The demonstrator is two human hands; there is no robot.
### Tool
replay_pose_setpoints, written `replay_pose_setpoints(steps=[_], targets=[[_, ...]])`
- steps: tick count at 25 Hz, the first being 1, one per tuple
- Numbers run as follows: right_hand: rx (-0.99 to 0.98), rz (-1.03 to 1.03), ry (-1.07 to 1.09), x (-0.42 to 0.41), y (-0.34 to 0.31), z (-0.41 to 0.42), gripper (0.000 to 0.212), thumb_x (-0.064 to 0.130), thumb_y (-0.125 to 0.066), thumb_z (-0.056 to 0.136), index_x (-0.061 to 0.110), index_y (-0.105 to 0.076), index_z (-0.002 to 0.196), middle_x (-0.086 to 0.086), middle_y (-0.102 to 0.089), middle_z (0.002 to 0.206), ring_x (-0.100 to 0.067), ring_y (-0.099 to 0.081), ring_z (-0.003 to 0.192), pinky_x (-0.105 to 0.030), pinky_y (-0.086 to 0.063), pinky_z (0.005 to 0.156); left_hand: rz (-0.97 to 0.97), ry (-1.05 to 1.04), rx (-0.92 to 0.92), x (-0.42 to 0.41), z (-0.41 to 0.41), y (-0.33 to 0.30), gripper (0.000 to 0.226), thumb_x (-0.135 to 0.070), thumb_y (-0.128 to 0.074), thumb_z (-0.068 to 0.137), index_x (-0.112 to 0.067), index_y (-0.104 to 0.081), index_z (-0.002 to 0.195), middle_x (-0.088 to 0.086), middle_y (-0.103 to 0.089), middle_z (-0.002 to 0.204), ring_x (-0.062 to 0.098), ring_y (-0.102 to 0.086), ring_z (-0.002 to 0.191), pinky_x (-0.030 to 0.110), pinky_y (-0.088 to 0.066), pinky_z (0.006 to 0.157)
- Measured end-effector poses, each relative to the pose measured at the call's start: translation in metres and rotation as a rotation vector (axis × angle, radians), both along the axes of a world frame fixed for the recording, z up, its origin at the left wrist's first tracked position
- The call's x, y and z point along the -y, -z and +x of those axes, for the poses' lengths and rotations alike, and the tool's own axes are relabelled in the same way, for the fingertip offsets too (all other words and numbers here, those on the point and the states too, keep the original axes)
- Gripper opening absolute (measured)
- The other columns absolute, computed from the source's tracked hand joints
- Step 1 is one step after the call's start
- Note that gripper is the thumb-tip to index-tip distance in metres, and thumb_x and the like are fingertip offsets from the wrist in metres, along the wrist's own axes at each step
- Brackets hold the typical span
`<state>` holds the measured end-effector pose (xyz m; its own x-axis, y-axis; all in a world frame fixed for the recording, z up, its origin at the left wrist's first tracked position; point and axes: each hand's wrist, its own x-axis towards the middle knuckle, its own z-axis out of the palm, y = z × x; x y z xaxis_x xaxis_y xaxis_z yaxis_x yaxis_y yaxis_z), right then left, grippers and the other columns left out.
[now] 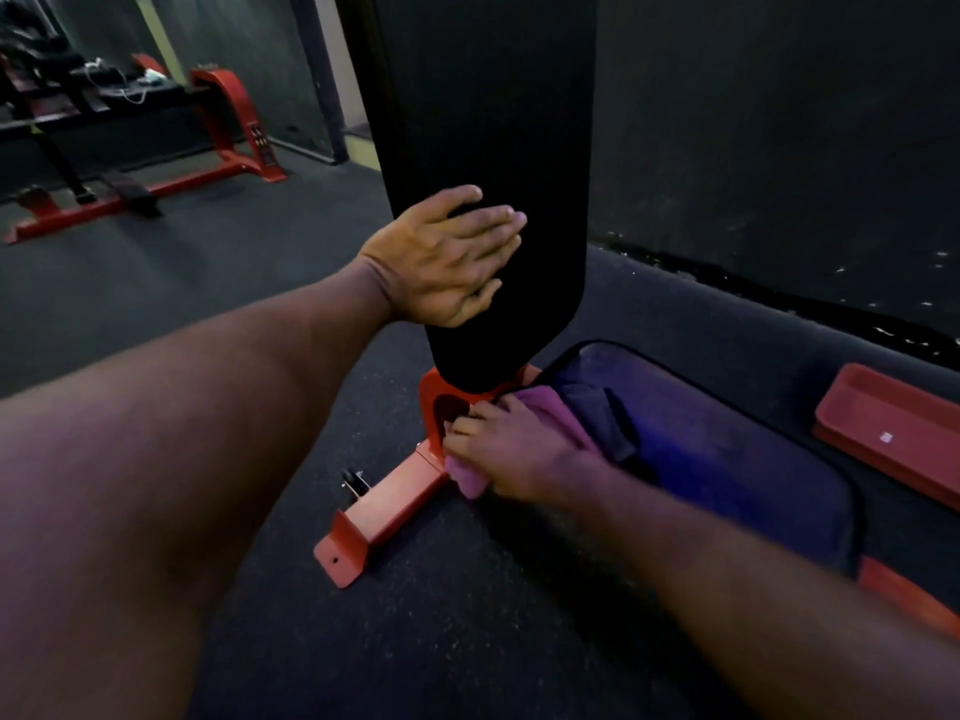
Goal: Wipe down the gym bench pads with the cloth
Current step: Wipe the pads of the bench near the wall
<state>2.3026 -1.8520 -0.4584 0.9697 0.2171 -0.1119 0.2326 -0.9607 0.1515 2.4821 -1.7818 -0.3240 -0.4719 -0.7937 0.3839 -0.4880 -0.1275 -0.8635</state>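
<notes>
Two pads are in play: the purple cloth (545, 413) is pressed by the right hand (511, 452), fingers curled over it, onto the seat pad (727, 449) at its hinge end, while the upright back pad (488, 122) is steadied by the flat, spread left hand (447, 257). Wiping appears midway; no wet sheen can be made out, so finished areas cannot be told.

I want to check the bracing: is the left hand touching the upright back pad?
Touching. In the head view the left hand lies flat, fingers straight, against the upright back pad, with no gap visible.
</notes>
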Motion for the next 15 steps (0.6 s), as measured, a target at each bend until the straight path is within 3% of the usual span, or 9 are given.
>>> replay_pose_setpoints(steps=[4,9,12,15], targets=[[-0.192,0.19,-0.029,0.041,-0.024,0.022,0.015,0.036,-0.062,0.087,0.041,-0.053,0.098,0.018,-0.054,0.1,-0.007,-0.048,0.102,-0.039,-0.037,0.103,-0.029,0.016,-0.019,0.0,0.004,0.003,0.05,-0.039,-0.04,0.104,-0.008,-0.068,0.132,0.01,-0.064,0.144,0.024,-0.059,0.134,0.044,-0.033,0.116],[-0.083,0.33,0.048,0.081,-0.016,0.034,0.032,0.051,-0.061,0.088,0.04,-0.058,0.117,0.005,-0.065,0.123,-0.018,-0.061,0.112,-0.031,-0.044,0.091,-0.068,0.065,-0.051,0.003,0.009,0.01,0.049,-0.038,-0.043,0.104,-0.008,-0.069,0.131,0.009,-0.065,0.143,0.023,-0.061,0.132,0.043,-0.033,0.116],[0.105,0.258,0.024,0.114,-0.006,0.024,0.024,0.052,-0.052,0.094,0.037,-0.058,0.111,0.006,-0.067,0.109,-0.018,-0.063,0.103,-0.035,-0.047,0.089,-0.087,0.084,-0.054,0.004,0.01,0.009,0.048,-0.038,-0.043,0.104,-0.008,-0.071,0.129,0.008,-0.066,0.141,0.022,-0.062,0.13,0.043,-0.035,0.115],[0.172,0.321,0.385,0.189,-0.013,0.003,0.021,0.053,-0.05,0.099,0.043,-0.06,0.114,0.011,-0.066,0.115,-0.011,-0.061,0.104,-0.039,-0.049,0.096,-0.09,0.113,-0.052,0.005,0.011,0.012,0.048,-0.039,-0.042,0.104,-0.009,-0.072,0.127,0.007,-0.067,0.139,0.022,-0.063,0.129,0.043,-0.036,0.114]])
